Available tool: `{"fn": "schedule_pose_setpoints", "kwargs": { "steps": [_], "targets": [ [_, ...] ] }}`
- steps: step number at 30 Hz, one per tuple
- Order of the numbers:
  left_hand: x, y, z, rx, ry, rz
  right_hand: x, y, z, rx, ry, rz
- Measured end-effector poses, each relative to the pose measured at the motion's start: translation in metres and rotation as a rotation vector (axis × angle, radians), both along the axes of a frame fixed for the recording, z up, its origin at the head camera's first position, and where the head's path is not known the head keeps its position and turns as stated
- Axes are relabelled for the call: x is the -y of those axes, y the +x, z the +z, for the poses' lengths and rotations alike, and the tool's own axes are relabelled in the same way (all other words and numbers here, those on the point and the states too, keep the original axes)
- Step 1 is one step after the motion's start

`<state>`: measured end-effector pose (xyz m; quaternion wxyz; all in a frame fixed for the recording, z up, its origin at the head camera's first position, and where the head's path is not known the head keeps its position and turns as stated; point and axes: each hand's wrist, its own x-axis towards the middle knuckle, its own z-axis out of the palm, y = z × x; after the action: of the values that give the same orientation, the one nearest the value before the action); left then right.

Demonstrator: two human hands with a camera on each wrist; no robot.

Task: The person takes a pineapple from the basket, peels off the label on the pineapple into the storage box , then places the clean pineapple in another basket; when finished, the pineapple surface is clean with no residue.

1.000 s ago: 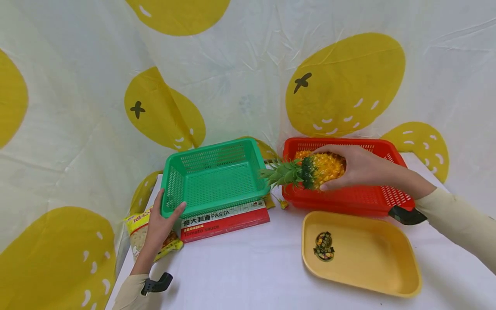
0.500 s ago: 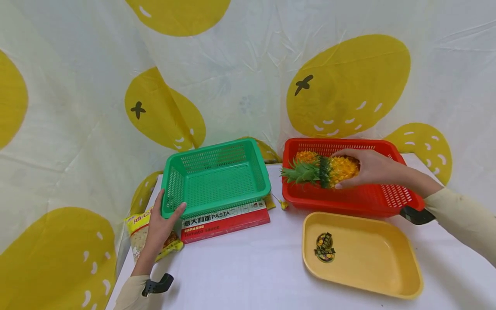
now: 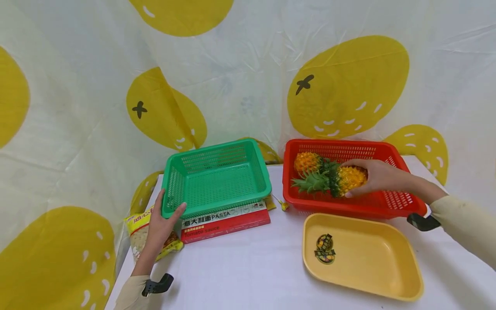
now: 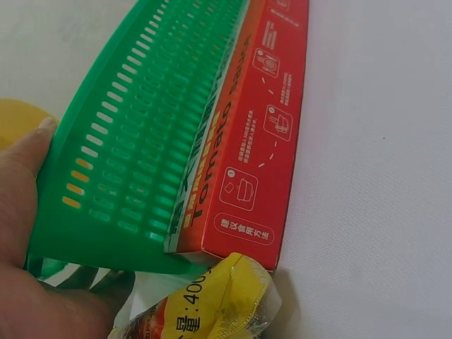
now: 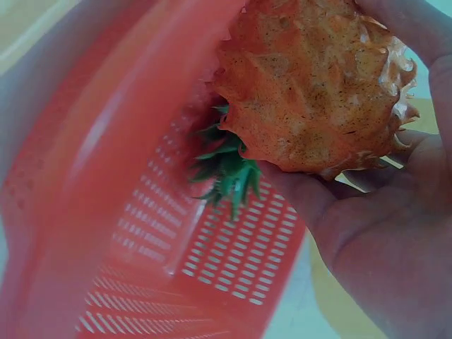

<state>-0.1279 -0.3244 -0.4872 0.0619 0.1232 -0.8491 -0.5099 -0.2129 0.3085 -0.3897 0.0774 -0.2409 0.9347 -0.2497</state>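
My right hand (image 3: 381,177) grips a yellow pineapple (image 3: 350,180) by its base end, its green crown pointing left, inside the red basket (image 3: 333,204). Behind and left of it a second pineapple (image 3: 307,162) lies in the same basket. The right wrist view shows the held pineapple's spiky underside (image 5: 311,92) between thumb and fingers. At the left, my left hand (image 3: 159,226) holds the near left corner of the green basket (image 3: 217,211). Seen from the left wrist, the thumb (image 4: 32,152) lies against the green rim and the fingers reach round the corner.
A red pasta box (image 3: 226,226) lies against the green basket's front. A yellow food bag (image 3: 141,232) sits under my left forearm. One yellow tray (image 3: 364,254) stands before the red basket. A small yellow flower (image 3: 284,205) lies between the baskets. A patterned cloth hangs behind.
My right hand has moved right and down with the pineapple, from over the red basket's left rim to inside it. The left hand has stayed at the green basket.
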Motion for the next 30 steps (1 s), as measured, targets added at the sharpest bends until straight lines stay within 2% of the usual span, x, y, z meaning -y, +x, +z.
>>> {"fn": "schedule_pose_setpoints", "kwargs": {
  "steps": [5,13,19,24,30],
  "targets": [
    [-0.001,0.000,-0.001,0.006,-0.002,0.002,-0.001,-0.001,-0.014,0.005,-0.028,0.026],
    [-0.001,0.002,-0.001,-0.006,-0.006,-0.004,-0.003,-0.003,-0.027,-0.013,0.033,0.033],
    [-0.002,0.002,-0.001,-0.014,0.004,-0.014,0.000,-0.010,-0.026,0.005,0.059,0.067],
    [-0.002,0.002,0.000,-0.015,0.006,-0.010,0.002,-0.015,-0.023,-0.029,0.108,0.121],
    [-0.004,0.002,0.002,-0.013,0.003,-0.010,0.000,-0.016,-0.025,-0.054,0.136,0.141]
  ]
}}
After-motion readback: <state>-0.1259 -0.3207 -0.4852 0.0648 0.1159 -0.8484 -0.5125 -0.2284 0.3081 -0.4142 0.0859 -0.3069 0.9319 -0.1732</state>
